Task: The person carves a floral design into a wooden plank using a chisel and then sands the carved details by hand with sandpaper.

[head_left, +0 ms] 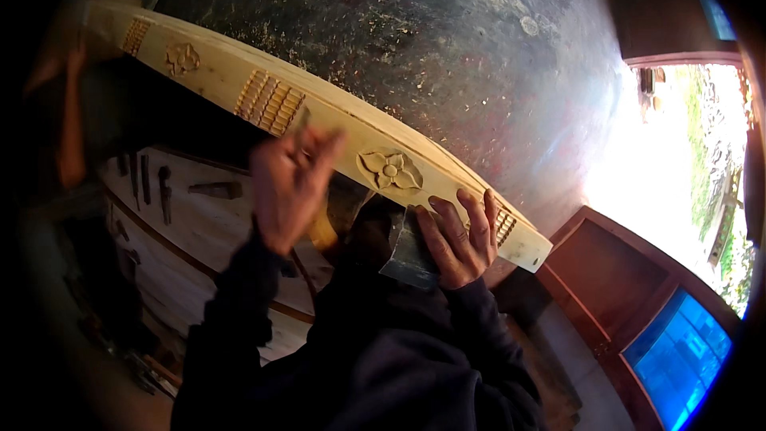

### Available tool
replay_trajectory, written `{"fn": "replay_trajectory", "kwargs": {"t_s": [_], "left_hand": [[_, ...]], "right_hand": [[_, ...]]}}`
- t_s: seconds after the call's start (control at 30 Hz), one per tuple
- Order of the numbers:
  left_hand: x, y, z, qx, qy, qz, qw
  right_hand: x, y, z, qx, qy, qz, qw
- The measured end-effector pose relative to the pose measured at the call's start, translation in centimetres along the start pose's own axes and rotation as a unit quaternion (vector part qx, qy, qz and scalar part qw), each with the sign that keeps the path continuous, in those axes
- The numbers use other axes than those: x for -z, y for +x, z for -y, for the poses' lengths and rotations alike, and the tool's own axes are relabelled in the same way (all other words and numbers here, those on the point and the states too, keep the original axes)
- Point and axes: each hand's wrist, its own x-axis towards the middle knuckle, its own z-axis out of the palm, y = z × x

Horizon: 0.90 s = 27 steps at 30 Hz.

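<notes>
A long pale wooden beam (335, 140) runs slantwise across the view, carved with flowers and blocks of ridged rows. My left hand (291, 179) is over its near edge, between a ridged block (270, 102) and a carved flower (389, 169). Motion smears its curled fingers, so whether they hold anything is unclear. Further right, my right hand (461, 239) has its fingers over the beam, partly covering another ridged block (505, 226). Between its thumb side and the beam's near edge, it grips a dark grey sheet (413, 254), which looks like sandpaper.
Several dark hand tools (165, 194) lie on a pale wooden surface (187, 223) at the left. Another person's arm (73, 124) is near the beam's far-left end. Wood chips dot the dark floor (399, 32). A brown door panel with a blue pane (682, 351) stands at right, beside a bright doorway.
</notes>
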Motion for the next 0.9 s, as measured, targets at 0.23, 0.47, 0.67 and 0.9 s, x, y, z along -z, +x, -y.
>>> {"fn": "replay_trajectory", "kwargs": {"t_s": [0.23,0.47,0.67,0.9], "left_hand": [[-4.1,-7.8,1.8,0.241,-0.349,0.171,0.89],[-3.5,-8.4,1.9,0.202,-0.352,0.111,0.907],[-3.7,-8.9,1.9,0.185,-0.361,0.051,0.913],[-4.0,-10.0,1.9,0.223,-0.399,0.072,0.887]], "right_hand": [[-0.7,0.4,1.1,-0.012,0.074,0.004,0.997],[-1.9,-3.4,1.1,-0.214,0.144,-0.022,0.966],[-1.3,-6.5,1.4,-0.345,0.285,0.038,0.893],[-1.3,-5.8,2.6,-0.377,0.6,0.129,0.694]]}}
